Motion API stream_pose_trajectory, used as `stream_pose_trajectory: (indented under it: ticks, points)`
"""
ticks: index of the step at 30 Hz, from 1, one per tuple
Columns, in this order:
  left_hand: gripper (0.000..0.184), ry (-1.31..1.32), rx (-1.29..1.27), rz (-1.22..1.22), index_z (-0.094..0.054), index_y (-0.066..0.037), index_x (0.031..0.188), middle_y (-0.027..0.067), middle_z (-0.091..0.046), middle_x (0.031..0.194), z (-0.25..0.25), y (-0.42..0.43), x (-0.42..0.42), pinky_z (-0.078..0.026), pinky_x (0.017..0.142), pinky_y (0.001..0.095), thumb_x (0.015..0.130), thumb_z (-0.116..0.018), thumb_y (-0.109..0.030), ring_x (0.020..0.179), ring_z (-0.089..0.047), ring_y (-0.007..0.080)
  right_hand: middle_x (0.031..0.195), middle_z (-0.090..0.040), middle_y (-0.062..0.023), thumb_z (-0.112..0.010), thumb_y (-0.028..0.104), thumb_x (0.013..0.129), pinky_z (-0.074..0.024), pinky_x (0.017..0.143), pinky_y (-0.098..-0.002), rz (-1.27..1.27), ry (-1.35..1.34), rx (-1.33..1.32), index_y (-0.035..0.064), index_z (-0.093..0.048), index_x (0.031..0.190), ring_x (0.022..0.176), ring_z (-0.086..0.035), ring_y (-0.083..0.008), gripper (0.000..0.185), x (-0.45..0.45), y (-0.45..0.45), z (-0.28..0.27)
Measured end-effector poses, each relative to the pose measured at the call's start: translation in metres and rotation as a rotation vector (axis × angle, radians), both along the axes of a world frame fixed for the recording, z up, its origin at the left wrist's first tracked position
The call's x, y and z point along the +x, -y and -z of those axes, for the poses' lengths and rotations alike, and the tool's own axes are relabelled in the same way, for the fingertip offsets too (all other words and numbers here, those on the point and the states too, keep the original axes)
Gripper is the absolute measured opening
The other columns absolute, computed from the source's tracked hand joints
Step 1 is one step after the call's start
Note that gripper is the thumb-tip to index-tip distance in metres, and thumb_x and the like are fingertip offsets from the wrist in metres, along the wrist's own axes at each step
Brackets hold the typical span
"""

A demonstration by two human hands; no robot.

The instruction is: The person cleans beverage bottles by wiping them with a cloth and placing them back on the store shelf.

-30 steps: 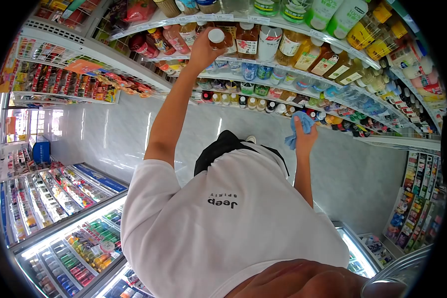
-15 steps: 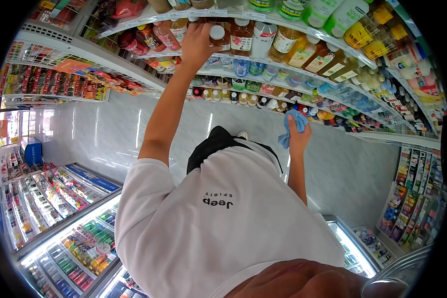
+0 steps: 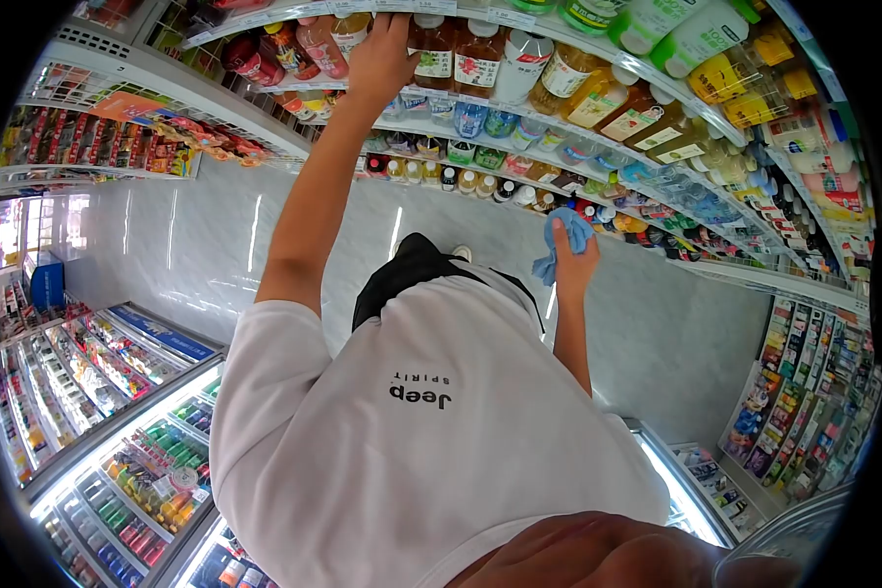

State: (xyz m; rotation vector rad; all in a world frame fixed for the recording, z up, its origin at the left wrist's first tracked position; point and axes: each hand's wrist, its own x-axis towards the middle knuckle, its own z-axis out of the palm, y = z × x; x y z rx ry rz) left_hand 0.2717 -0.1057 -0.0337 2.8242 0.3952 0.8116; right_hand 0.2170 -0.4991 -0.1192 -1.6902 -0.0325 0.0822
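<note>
My left hand (image 3: 380, 61) reaches up into the upper shelf row, back of the hand toward me, fingers stretched out and thumb apart. Its fingertips are partly hidden at the shelf edge. Just right of it stands a dark brown bottle (image 3: 432, 51) with a labelled front, and beyond that a similar brown bottle (image 3: 477, 59). On its left is a bottle with a pale label (image 3: 349, 33). My right hand (image 3: 575, 263) is closed on a crumpled blue cloth (image 3: 565, 233), held low in front of the lower shelves.
Shelf edges (image 3: 598, 49) with more drinks curve across the top and right. Lower rows hold small bottles (image 3: 465, 182). Wire snack racks (image 3: 98, 137) stand at the left, lit coolers (image 3: 157, 470) at lower left. Grey floor (image 3: 657, 333) lies between, with another rack (image 3: 804, 392) at far right.
My left hand has let go of the white-capped brown bottle, which now stands in the row, and has moved up beside it. My right hand has shifted slightly left with the cloth.
</note>
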Motion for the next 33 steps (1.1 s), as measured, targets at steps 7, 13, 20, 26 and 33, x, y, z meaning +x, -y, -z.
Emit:
stream_pose_trajectory:
  ticks: [7, 13, 20, 26, 33]
  points:
    - [0.072, 0.308, -0.120, 0.118, -0.045, -0.011, 0.139, 0.0068, -0.064, 0.092, 0.025, 0.032, 0.002, -0.053, 0.057, 0.0371, 0.081, -0.080, -0.034, 0.072, -0.066, 0.0252, 0.097, -0.070, -0.0050, -0.077, 0.016, 0.088, -0.0500, 0.076, -0.0236, 0.000, -0.004, 0.042, -0.0038, -0.066, 0.112, 0.083, -0.061, -0.0087, 0.033, 0.002, -0.001, -0.001]
    - [0.078, 0.091, -0.305, 0.196, -0.042, -0.008, 0.143, 0.0029, -0.067, 0.074, 0.020, 0.057, 0.019, -0.054, 0.059, 0.0385, 0.082, -0.078, -0.042, 0.066, -0.068, 0.0252, 0.097, -0.070, -0.0047, -0.078, 0.018, 0.088, -0.0499, 0.077, -0.0240, -0.008, -0.018, 0.027, -0.0038, -0.066, 0.113, 0.084, -0.061, -0.0089, 0.035, 0.000, -0.002, -0.001]
    - [0.079, -0.076, -0.314, 0.178, -0.043, -0.009, 0.142, 0.0060, -0.072, 0.079, 0.028, 0.045, 0.035, -0.057, 0.067, 0.0432, 0.079, -0.080, -0.039, 0.078, -0.071, 0.0293, 0.096, -0.069, -0.0051, -0.078, 0.021, 0.088, -0.0495, 0.079, -0.0242, 0.003, -0.002, 0.003, -0.0041, -0.066, 0.111, 0.085, -0.061, -0.0096, 0.036, -0.004, 0.002, -0.002]
    - [0.076, -0.081, -0.275, 0.112, -0.045, -0.017, 0.139, 0.0061, -0.072, 0.082, 0.031, 0.044, 0.035, -0.057, 0.068, 0.0460, 0.076, -0.083, -0.035, 0.083, -0.071, 0.0313, 0.096, -0.069, -0.0053, -0.078, 0.021, 0.087, -0.0498, 0.078, -0.0248, -0.001, 0.006, -0.014, -0.0046, -0.066, 0.110, 0.085, -0.061, -0.0098, 0.037, -0.007, 0.004, 0.000]
    - [0.064, 0.086, -0.214, 0.205, -0.051, -0.018, 0.125, 0.0075, -0.063, 0.109, 0.016, 0.056, -0.001, -0.057, 0.071, 0.0424, 0.072, -0.086, -0.028, 0.092, -0.068, 0.0313, 0.096, -0.070, -0.0052, -0.078, 0.024, 0.088, -0.0499, 0.077, -0.0251, 0.001, 0.006, -0.008, -0.0042, -0.066, 0.112, 0.084, -0.061, -0.0102, 0.040, -0.008, 0.001, -0.001]
